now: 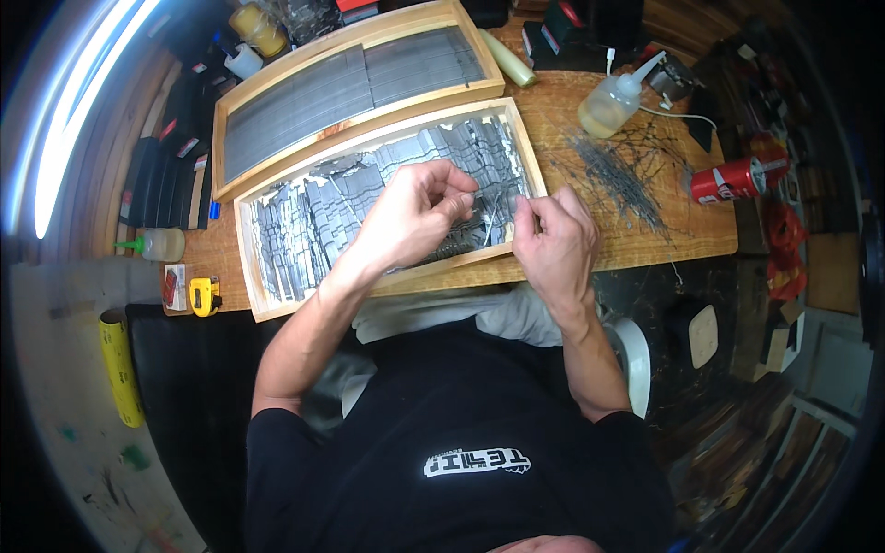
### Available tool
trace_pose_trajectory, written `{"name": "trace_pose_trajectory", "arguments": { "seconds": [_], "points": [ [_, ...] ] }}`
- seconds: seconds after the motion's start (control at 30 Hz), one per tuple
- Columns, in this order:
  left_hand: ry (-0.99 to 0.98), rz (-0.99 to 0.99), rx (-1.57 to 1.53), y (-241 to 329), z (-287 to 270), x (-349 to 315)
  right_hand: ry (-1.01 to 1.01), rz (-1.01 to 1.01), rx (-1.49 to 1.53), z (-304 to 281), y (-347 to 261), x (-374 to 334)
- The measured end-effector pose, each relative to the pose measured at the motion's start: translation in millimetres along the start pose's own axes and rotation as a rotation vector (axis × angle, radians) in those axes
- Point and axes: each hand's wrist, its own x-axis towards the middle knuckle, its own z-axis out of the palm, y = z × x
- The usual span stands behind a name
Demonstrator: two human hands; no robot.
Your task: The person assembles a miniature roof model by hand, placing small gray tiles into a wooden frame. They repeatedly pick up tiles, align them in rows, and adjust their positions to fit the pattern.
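Note:
A shallow wooden frame tray [533, 175] lies at a slant on the table, filled with rows of dark grey, thin, broken-looking strips [341, 207]. Over its right half hovers my left hand [415, 214], thumb and fingertips pinched together. My right hand [559, 238] is at the tray's near right corner, its thumb and curled fingers also closed. Whatever either pinch holds is too small or hidden to make out. Right of the tray, a loose heap of thin dark slivers [619, 182] is spread on the wooden table [645, 241].
Behind stands a second wooden frame [221, 152] with smoother grey panels. A squeeze bottle [608, 106], a red can [726, 182] and a white cable are at the right. Left are a yellow tape measure [205, 297], a green-tipped bottle [162, 245] and black boxes [171, 170].

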Motion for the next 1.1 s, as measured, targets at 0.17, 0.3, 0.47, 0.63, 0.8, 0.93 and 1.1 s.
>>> {"name": "trace_pose_trajectory", "arguments": {
  "seconds": [0.17, 0.3, 0.47, 0.63, 0.8, 0.93, 1.1],
  "points": [
    [0.029, 0.019, -0.078, 6.2, 3.9, -14.7, 0.127, -0.011, 0.080, -2.5, -1.4, -3.2],
    [0.072, 0.043, -0.156, -3.0, -0.9, -21.9, 0.044, -0.131, 0.149, -9.8, -7.0, -8.0],
    [0.139, 0.066, -0.163, -5.4, -0.3, -38.0, -0.028, -0.163, 0.253, -1.5, -28.8, -13.6],
    [0.174, -0.008, -0.136, -5.6, -25.5, -55.7, -0.059, -0.119, 0.263, -4.5, -27.3, -14.0],
    [0.021, -0.060, -0.502, -16.1, -41.4, -64.8, -0.077, -0.168, 0.290, 2.2, -37.5, -21.6],
    [-0.004, -0.060, -0.592, -25.4, -35.2, -66.6, -0.050, -0.156, 0.328, 3.8, -43.4, -20.2],
    [0.177, 0.029, -0.445, -27.4, -51.0, -72.3, -0.009, -0.110, 0.315, -3.8, -33.1, -16.7]
  ]
}}
